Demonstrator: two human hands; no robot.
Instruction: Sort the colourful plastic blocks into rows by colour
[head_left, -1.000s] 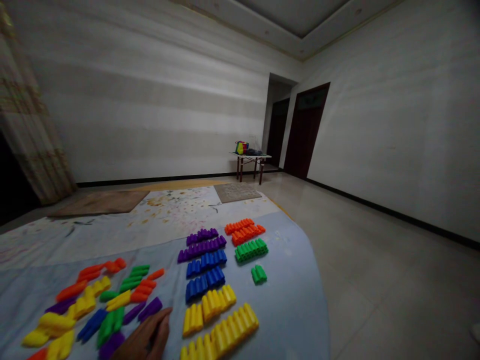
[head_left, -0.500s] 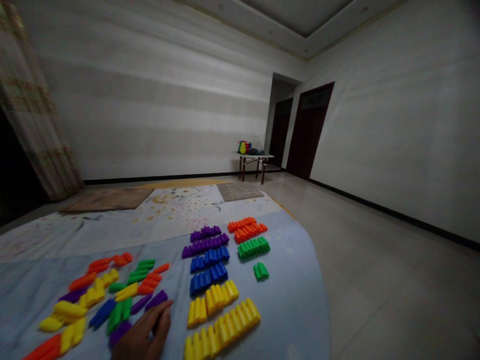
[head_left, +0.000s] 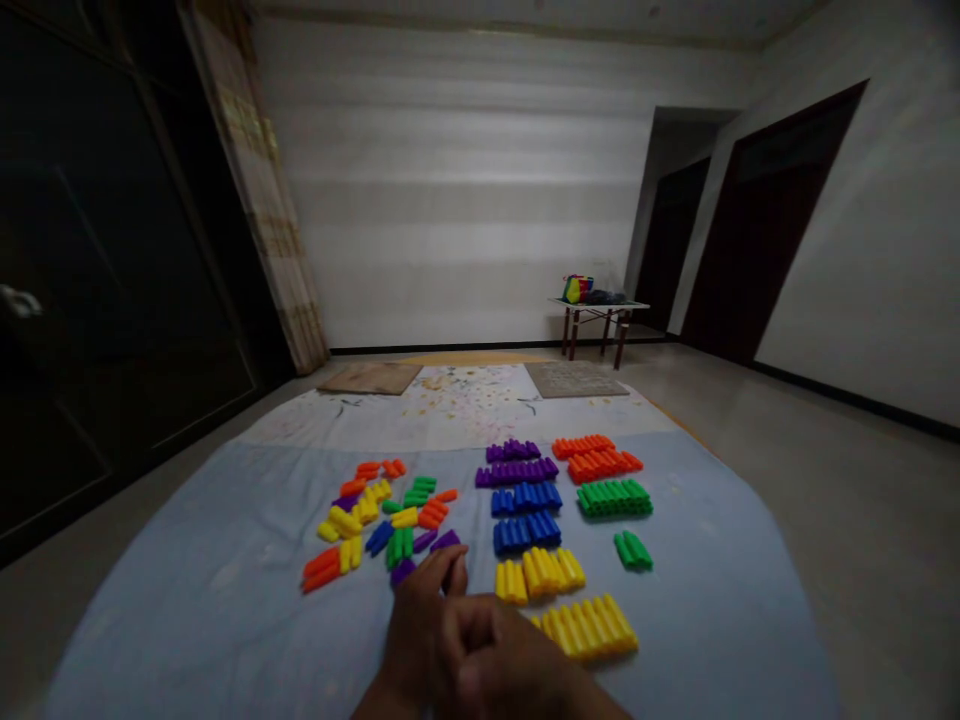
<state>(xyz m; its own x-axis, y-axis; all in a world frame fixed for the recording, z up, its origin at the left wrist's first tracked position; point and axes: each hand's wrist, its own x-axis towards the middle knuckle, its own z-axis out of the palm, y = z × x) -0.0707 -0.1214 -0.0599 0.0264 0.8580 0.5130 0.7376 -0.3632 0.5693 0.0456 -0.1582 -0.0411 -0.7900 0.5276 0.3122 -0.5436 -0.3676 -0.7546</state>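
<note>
My left hand (head_left: pixel 424 600) rests low over the blue cloth, its fingers bent and drawn together beside a purple tube-shaped piece (head_left: pixel 446 540). Another purple piece (head_left: pixel 403 572) shows at its left edge, partly covered. My right hand (head_left: pixel 502 650) is curled closed in front of it, overlapping part of the left. Whether either hand holds anything is hidden. Right of the hands lies a row of yellow tube pieces (head_left: pixel 592 628), its near end covered by my right hand. A shorter yellow group (head_left: pixel 551 572) lies beyond it.
Loose mixed-colour pieces, among them orange ones (head_left: pixel 322 568), lie scattered at left. Sorted blue (head_left: pixel 526 535), purple (head_left: pixel 517 472), orange (head_left: pixel 604 463) and green (head_left: pixel 615 498) rows lie at right, with a small green group (head_left: pixel 634 550). Two brown boards (head_left: pixel 375 378) lie at the far edge.
The view has swung left, so the table sits more centrally. My right hand has come into view beside the left, which stays near the purple pieces. The rows look unchanged.
</note>
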